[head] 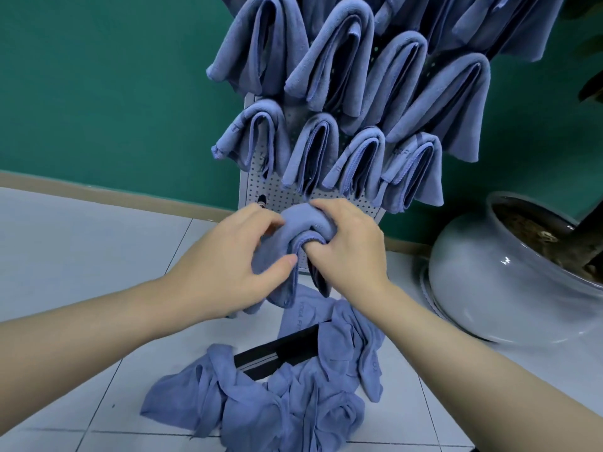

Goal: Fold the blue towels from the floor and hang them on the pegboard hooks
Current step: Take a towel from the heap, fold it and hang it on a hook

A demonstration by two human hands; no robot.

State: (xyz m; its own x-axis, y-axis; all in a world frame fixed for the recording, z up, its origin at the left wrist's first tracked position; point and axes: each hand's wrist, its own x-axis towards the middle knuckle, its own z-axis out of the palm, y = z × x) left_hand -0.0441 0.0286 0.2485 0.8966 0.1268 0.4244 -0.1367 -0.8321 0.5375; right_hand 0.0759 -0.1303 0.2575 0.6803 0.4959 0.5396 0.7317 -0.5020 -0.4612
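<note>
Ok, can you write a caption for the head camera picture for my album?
Both hands, left hand and right hand, hold a folded blue cloth towel at the white pegboard, above loose blue towels.

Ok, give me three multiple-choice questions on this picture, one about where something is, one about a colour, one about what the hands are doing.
1. Where is the pile of loose towels?
A on the floor
B in the plant pot
C on a chair

2. What colour is the wall?
A white
B green
C red

3. What are the left hand and right hand doing?
A resting flat
B both gripping a folded towel
C holding nothing

Answers: 1 A, it lies on the tiles below the pegboard. 2 B, green behind the hung towels. 3 B, fingers curl round the fold.
</note>
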